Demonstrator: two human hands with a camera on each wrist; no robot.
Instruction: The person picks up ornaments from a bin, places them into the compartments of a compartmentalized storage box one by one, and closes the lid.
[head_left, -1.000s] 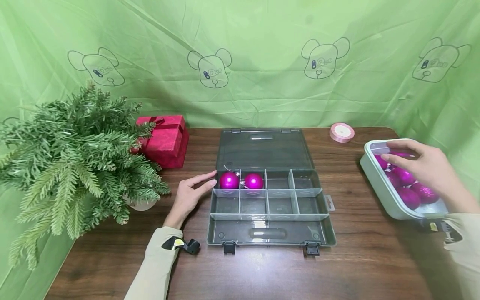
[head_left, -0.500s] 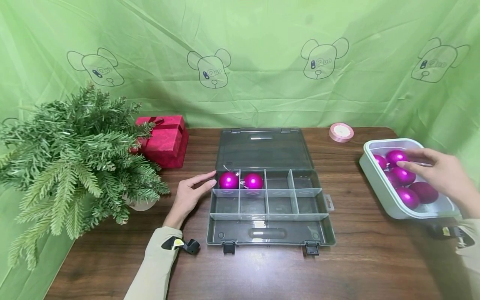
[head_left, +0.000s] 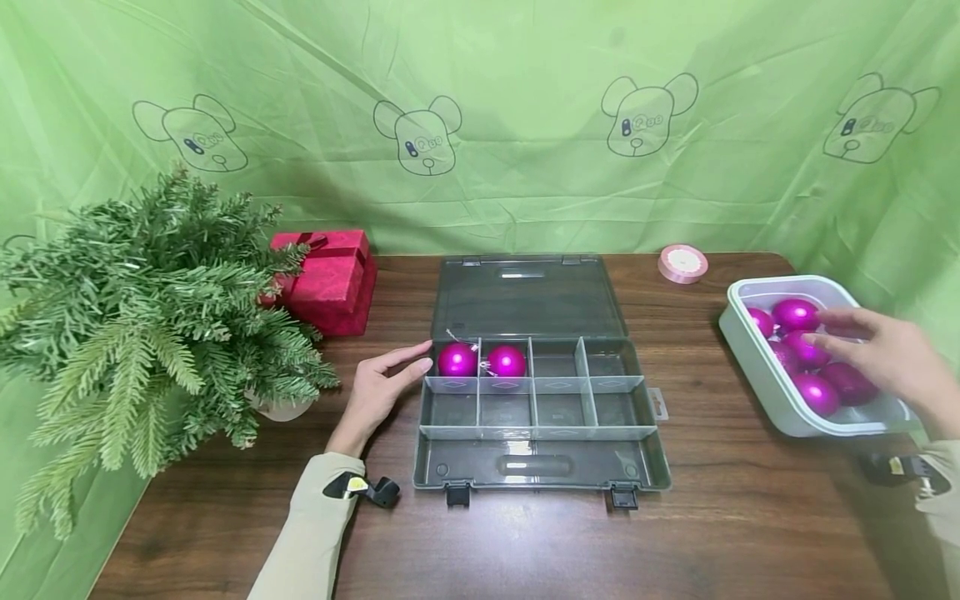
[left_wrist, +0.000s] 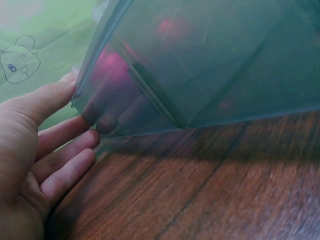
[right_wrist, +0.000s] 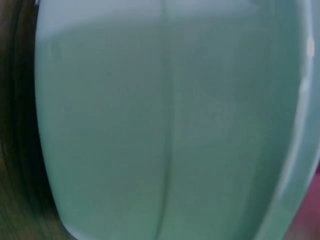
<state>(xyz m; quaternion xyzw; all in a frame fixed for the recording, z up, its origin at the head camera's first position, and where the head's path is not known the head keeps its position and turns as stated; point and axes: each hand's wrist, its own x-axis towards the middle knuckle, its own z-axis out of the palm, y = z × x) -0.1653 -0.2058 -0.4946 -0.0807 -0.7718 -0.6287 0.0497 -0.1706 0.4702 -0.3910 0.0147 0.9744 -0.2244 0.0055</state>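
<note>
A grey see-through compartment box (head_left: 536, 454) lies with its lid flat behind it. Two shiny magenta baubles (head_left: 457, 361) sit in its back row, one each in the two leftmost cells. My left hand (head_left: 378, 396) rests at the box's back left side. In the left wrist view its fairly straight fingers (left_wrist: 70, 157) touch the clear wall. At the right, my right hand (head_left: 888, 350) reaches over a pale green tub (head_left: 765, 387) holding several magenta baubles (head_left: 816, 393). Its thumb and index finger are extended near the baubles; the other fingers are hidden.
An artificial fir tree (head_left: 172, 317) fills the left side, with a red gift box (head_left: 330, 283) behind it. A pink ribbon roll (head_left: 682, 263) lies at the back right. A green curtain (head_left: 525, 125) hangs behind the wooden table (head_left: 517, 550).
My right hand has drawn back a little to the right over the tub, uncovering more baubles. The dark bauble near it has turned, from glittery to a blurred look. My left hand stays put.
</note>
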